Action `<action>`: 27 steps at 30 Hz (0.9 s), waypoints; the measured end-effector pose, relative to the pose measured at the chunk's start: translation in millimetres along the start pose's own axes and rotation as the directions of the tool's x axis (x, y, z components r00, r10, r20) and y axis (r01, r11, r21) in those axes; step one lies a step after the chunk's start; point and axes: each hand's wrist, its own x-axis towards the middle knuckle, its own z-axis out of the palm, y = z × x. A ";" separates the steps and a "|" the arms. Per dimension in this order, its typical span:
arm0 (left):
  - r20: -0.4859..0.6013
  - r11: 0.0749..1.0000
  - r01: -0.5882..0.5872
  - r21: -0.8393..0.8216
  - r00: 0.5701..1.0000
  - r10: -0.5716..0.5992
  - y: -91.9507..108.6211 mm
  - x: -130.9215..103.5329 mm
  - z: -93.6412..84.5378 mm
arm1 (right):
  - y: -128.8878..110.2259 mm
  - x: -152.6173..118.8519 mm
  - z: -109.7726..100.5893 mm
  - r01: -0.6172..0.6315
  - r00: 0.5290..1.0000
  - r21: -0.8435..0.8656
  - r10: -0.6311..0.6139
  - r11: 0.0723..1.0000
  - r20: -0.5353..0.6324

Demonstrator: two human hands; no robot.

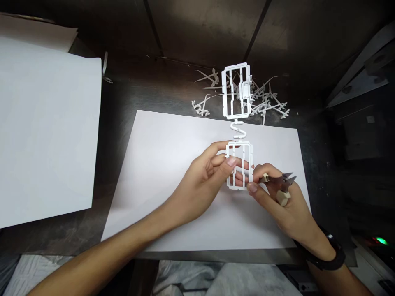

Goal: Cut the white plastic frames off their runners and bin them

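Note:
A white moulded plastic part [237, 66] consists of two slotted rectangular frames joined by an S-shaped link. My left hand [207, 176] is closed on the left side of the nearer frame, thumb in front and fingers behind. My right hand [284, 205] pinches that frame's lower right corner between thumb and finger. Tucked in the same right hand is a pair of side cutters [282, 183], with pale handles and the jaws pointing right, away from the plastic. The farther frame stands out beyond my hands, above the paper's back edge.
A white sheet [160, 164] lies on the dark table under my hands. Behind it are scattered plastic offcuts [268, 102]. At the left stands a stack with white sheets [46, 131]. A green light [381, 241] glows at the lower right.

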 end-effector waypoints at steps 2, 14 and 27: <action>0.025 0.996 0.047 -0.072 0.999 -0.046 -2.6 -0.7 0.4 | 1.0 0.3 2.3 0.025 1.000 -0.063 -0.025 0.998 -0.003; -0.041 0.849 0.130 -0.512 0.984 -0.176 8.0 7.2 -8.8 | 3.2 -8.2 -10.1 0.095 0.978 -0.036 -0.100 0.995 -0.185; 0.224 0.859 0.149 -0.490 0.974 -0.041 14.9 3.1 -15.1 | 1.7 -5.2 -9.1 0.026 0.960 -0.186 -0.076 0.982 -0.268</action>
